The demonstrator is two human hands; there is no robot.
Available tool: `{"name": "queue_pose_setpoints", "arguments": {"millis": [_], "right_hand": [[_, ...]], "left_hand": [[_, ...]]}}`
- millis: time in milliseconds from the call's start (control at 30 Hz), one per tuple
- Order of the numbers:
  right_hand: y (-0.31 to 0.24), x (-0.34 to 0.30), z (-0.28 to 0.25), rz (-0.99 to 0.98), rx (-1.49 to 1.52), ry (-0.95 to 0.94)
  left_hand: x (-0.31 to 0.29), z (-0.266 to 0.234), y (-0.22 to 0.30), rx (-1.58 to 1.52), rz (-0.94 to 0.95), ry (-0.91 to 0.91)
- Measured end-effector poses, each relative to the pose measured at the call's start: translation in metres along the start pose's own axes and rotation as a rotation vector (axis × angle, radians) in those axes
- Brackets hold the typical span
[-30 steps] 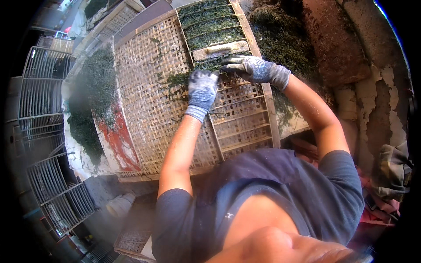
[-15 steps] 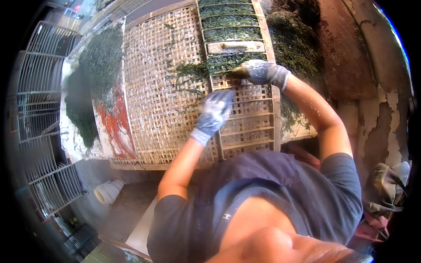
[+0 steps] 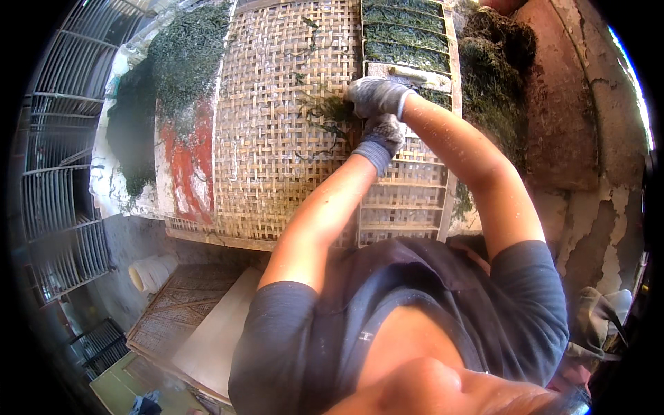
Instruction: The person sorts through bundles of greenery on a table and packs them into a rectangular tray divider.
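Observation:
Both my hands wear grey-white knit gloves and meet at the left rail of a slatted wooden frame (image 3: 448, 97), which lies over a woven bamboo mat (image 3: 277, 159). My right hand (image 3: 379, 97) is closed, with dark green stringy strands, like seaweed (image 3: 332, 108), sticking out to its left over the mat. Just below it, my left hand (image 3: 382, 133) is curled with its fingertips hidden, so what it holds does not show. The frame's far cells hold a flat layer of green seaweed (image 3: 401, 52). A pale board with a raised grip (image 3: 415, 75) lies across the frame beyond my right hand.
A heap of dark green seaweed (image 3: 491, 90) lies right of the frame. More seaweed (image 3: 187, 62) spreads left of the mat, by a red-stained surface (image 3: 187, 166). Metal bars (image 3: 66, 152) stand far left. A white roll-like container (image 3: 152, 272) and a pale board (image 3: 214, 339) are below left.
My right hand has moved left from the frame's right part to its left rail. My left hand has shifted slightly up and right, and the hands now meet. The view has shifted a little.

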State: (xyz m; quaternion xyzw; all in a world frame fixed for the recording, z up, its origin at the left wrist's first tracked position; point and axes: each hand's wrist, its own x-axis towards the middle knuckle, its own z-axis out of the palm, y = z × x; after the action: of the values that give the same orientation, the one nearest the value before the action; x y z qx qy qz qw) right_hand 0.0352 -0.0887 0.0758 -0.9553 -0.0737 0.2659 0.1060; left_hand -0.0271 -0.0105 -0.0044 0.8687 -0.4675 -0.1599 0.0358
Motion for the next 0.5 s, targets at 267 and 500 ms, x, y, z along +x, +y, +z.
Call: {"name": "queue_pose_setpoints", "arguments": {"millis": [267, 500], "right_hand": [[0.098, -0.080, 0.041, -0.124, 0.776, 0.258], [0.131, -0.131, 0.048, 0.039, 0.386, 0.395]], "left_hand": [[-0.013, -0.018, -0.022, 0.030, 0.166, 0.169], [-0.016, -0.021, -0.030, -0.079, 0.208, 0.245]]}}
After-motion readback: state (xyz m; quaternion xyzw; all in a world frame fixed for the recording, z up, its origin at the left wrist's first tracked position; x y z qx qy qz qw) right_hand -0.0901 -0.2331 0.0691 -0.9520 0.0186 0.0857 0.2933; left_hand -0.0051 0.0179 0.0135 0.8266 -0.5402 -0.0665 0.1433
